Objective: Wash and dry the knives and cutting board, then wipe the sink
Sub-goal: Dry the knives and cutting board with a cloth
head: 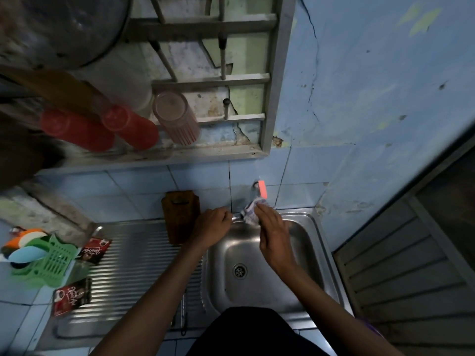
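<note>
The left hand curls around the handle of a knife at the back rim of the sink, and only a short bright stretch of the blade shows between the two hands. The right hand reaches in beside it, its fingers fairly straight and pressing a crumpled white cloth against the blade; how much of the cloth the thumb grips cannot be told. Both hands sit close together just below the tap, which juts from the blue tiled wall and has an orange-pink handle. The steel basin under them looks bare down to its round drain. Just left of the left hand, the wooden cutting board stands upright on the ribbed draining board, leaning against the tiles. Near the front edge of that draining surface, dark slender handles lie partly hidden by the left forearm; what they belong to is unclear. Two red sachets rest farther left beside a green plastic basket. Above, red cups and a clear tumbler lie on a wall rack.
</note>
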